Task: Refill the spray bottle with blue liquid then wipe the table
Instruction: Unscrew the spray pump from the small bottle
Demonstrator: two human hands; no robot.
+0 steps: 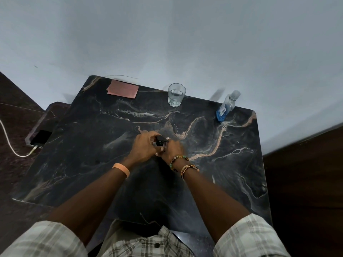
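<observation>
Both hands meet at the middle of the dark marble worktop [232,164], closed around the spray bottle [161,141]. Only its black trigger head shows between them; the body is hidden under the fingers. The left hand [143,147] curls over the head from the near-left side, and the right hand [173,149] grips just beside it, fingers wrapped lower down, so the two hands touch. A peach wristband [121,169] sits on the left wrist, and beaded bracelets [179,161] on the right.

At the far edge, against the pale wall [167,34], stands a clear drinking glass [176,94]. Well to its right, near the corner, is a clear bottle of blue liquid [226,107], cap on, about a third full. A folded pink cloth [122,89] lies flat at the far left corner. On a lower ledge to the left a phone [39,138] rests with a white cable [8,140] plugged in.
</observation>
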